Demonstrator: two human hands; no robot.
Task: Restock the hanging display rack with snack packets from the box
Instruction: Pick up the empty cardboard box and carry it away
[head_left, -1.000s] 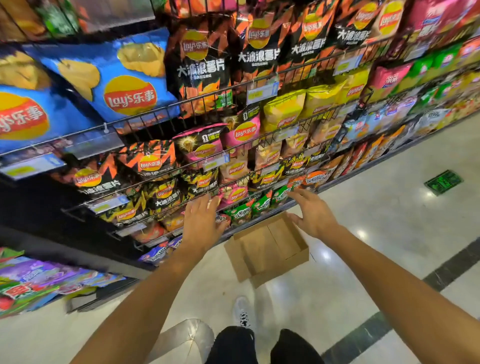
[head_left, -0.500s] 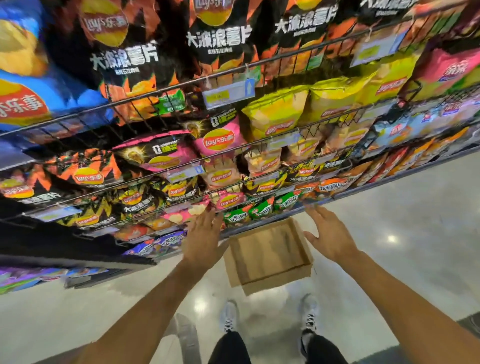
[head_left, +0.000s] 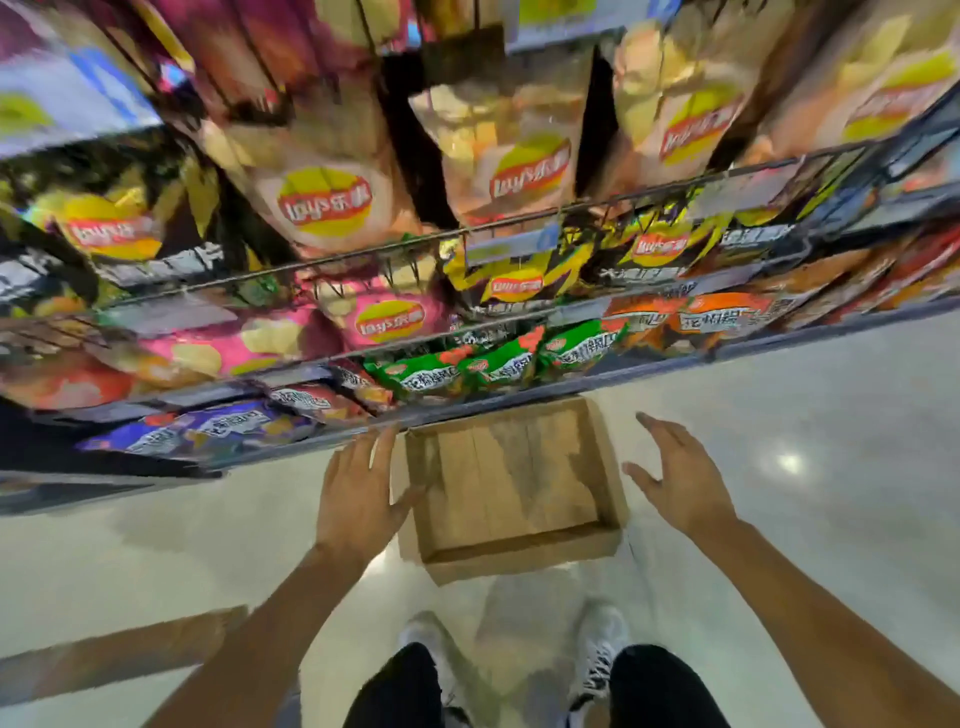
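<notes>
Shop floor (head_left: 779, 519): L hand (head_left: 358, 499) & R hand (head_left: 680, 478) spread (holding nothing) beside box (head_left: 514, 551).

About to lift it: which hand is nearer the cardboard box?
Left. The left hand is at the cardboard box's left wall; the right hand hovers just off its right side.

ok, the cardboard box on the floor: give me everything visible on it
The cardboard box is brown, shallow and open-topped, with bare plank-like flaps as its bottom; no packets show inside. It sits flat on the glossy floor against the foot of the display rack, just ahead of the person's shoes. The left hand overlaps its left wall; contact is unclear. The right hand hovers apart, open.
</notes>
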